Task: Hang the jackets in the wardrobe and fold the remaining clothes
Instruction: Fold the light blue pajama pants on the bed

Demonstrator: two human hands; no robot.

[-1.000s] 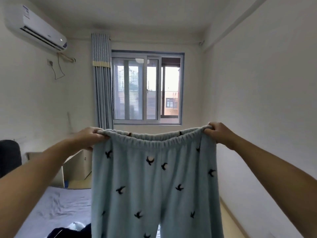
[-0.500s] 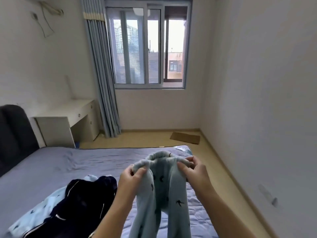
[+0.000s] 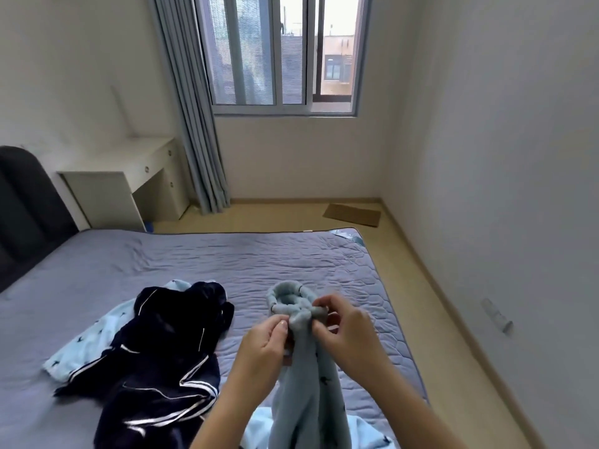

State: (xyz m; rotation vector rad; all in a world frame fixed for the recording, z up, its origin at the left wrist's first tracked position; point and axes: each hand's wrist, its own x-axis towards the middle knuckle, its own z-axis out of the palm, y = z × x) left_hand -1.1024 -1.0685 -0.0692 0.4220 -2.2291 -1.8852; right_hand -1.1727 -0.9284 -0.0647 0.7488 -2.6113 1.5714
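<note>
Light blue fleece trousers (image 3: 308,384) with small dark bird prints hang in front of me above the bed (image 3: 227,264). The two sides of their elastic waistband are brought together. My left hand (image 3: 264,338) pinches the waistband from the left and my right hand (image 3: 346,328) pinches it from the right, the two hands close together. On the bed to the left lies a dark navy garment (image 3: 162,361) with white piping, crumpled, on top of a light blue printed garment (image 3: 87,341).
The bed's dark headboard (image 3: 22,209) is at the left. A white desk (image 3: 129,186) and a grey-blue curtain (image 3: 194,124) stand by the window. A brown mat (image 3: 353,215) lies on the floor. A strip of wooden floor runs between bed and right wall.
My hands were held wide apart and high with the waistband stretched. They have come down and together, folding the trousers lengthwise, and my view has tilted down toward the bed.
</note>
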